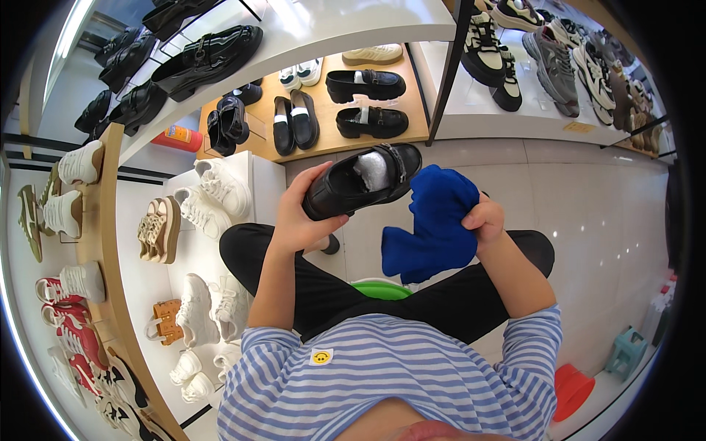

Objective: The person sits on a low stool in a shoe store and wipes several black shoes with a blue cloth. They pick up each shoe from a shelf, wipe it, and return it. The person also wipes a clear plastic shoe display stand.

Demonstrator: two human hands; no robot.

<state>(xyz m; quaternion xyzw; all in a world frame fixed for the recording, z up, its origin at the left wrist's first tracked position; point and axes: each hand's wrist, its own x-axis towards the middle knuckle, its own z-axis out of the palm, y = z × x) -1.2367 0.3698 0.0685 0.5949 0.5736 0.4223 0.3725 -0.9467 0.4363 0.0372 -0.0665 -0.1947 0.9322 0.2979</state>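
Observation:
My left hand (300, 212) grips the heel end of a black leather loafer (345, 193), with its opening turned up towards me. A metal chain trims its strap, and crumpled white stuffing (373, 171) fills part of the inside. To the right, my right hand (485, 220) pinches a bunched blue cloth (441, 220), whose upper edge is close to the loafer's toe. Whether cloth and toe touch I cannot tell. Beyond the held shoe, a black loafer (380, 122) and another black loafer (367, 84) lie on a low wooden display board (325, 144).
White sneakers (212, 201) stand on a white display at the left. A glossy black shoe (207, 60) rests on the upper shelf (342, 25). More sneakers (551, 71) line the right shelf. Below me is a green stool or basin (380, 289), partly hidden; a teal stool (626, 353) is lower right.

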